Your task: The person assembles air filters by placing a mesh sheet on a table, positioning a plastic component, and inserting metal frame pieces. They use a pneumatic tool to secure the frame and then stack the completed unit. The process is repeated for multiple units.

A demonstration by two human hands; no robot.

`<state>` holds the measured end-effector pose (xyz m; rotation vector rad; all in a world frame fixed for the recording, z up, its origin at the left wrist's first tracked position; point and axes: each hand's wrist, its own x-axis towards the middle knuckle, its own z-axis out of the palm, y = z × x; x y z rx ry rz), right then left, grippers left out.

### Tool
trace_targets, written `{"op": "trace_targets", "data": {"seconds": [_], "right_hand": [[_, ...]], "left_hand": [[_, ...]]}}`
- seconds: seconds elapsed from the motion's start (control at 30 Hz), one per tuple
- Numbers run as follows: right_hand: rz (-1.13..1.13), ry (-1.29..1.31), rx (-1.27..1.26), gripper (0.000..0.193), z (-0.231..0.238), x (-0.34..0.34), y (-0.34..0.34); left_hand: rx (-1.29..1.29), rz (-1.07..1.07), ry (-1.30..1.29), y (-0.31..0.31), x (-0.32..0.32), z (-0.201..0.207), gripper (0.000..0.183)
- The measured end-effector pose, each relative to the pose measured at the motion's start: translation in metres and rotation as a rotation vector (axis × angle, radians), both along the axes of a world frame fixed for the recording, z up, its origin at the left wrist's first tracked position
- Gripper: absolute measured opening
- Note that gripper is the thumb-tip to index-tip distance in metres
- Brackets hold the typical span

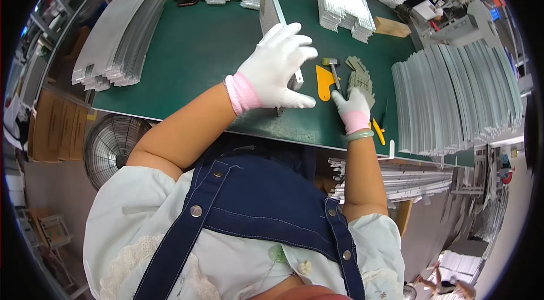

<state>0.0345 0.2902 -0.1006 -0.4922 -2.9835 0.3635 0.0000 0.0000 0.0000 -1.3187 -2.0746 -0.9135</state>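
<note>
Left hand (275,67) spread, empty, by upright panel (270,12) — stiff, light, I judge; grip edges. Right hand (352,107), right of panel: half-curled, hold unclear.

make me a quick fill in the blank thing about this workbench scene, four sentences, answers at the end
1. The glove cuff on the left hand is ____.
2. The yellow scraper lies to the ____ of the hammer.
3. The pale green bracelet is worn on the person's ____ arm.
4. The table top is dark ____.

Missing words: pink; left; right; green.
</note>
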Motion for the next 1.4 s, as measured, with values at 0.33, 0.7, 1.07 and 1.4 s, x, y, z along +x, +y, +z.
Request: {"op": "trace_targets", "data": {"seconds": [0.33,0.7,1.07,1.4], "right_hand": [[0.212,0.391,-0.588,0.023,0.058,0.029,-0.02],[0.537,0.62,-0.377,0.04,0.187,0.099,-0.036],[0.772,0.144,0.29,0.037,0.194,0.077,-0.052],[0.5,0.231,-0.344,0.041,0.151,0.074,-0.047]], "left_hand": [[-0.097,0.01,0.08,0.003,-0.009,0.006,0.04],[-0.191,-0.004,0.038,-0.005,-0.018,0.015,0.059],[-0.147,-0.041,0.009,-0.009,-0.019,0.013,0.055],[0.057,-0.026,0.011,0.001,-0.018,-0.002,0.043]]}}
